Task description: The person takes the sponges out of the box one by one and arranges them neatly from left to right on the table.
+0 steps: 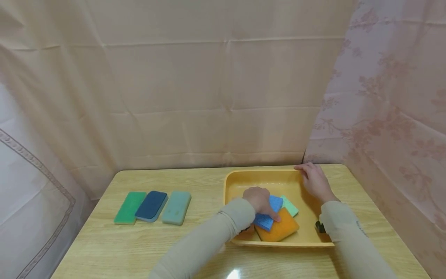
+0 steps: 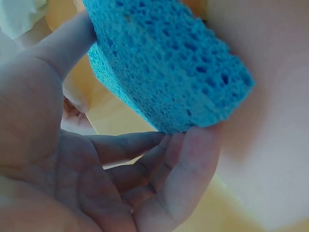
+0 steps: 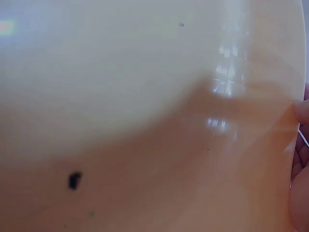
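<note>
Downward head view, close wrist views, shared tray (image 1: 307, 211)

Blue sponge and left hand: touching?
Touching: the left wrist view shows the left hand pinching the blue sponge between thumb and fingertips.

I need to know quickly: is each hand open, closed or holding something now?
Left hand: closed, holding the blue sponge between thumb and fingers.
Right hand: closed, gripping the yellow tray at its rim.
</note>
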`<state>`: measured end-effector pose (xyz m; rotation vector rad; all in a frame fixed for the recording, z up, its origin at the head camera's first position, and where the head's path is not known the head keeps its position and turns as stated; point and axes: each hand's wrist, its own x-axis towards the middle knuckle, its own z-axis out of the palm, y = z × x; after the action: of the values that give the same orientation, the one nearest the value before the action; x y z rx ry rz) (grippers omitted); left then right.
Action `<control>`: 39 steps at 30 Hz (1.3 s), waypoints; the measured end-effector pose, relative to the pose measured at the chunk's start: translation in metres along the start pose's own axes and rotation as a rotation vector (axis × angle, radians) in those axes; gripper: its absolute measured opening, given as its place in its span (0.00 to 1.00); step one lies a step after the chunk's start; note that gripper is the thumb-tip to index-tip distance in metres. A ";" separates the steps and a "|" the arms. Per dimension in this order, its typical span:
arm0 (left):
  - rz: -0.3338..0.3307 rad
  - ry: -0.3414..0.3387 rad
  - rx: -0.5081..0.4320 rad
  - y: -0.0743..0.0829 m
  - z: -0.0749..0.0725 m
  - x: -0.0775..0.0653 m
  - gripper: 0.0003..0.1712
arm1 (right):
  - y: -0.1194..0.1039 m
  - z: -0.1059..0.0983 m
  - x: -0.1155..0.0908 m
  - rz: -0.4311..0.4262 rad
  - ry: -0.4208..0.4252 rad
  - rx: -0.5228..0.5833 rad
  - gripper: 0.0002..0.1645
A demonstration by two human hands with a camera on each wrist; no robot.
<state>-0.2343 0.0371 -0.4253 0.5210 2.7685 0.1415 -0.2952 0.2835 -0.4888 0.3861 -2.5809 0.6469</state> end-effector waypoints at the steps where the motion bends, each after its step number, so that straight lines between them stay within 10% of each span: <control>1: -0.002 0.007 0.008 0.001 0.001 0.000 0.35 | 0.000 0.000 0.000 -0.002 0.002 0.000 0.14; 39: 0.022 0.065 0.016 0.004 0.000 -0.003 0.38 | 0.001 0.001 0.001 0.009 -0.017 -0.005 0.14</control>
<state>-0.2304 0.0400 -0.4243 0.5610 2.8295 0.1441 -0.2963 0.2840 -0.4895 0.3800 -2.6017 0.6423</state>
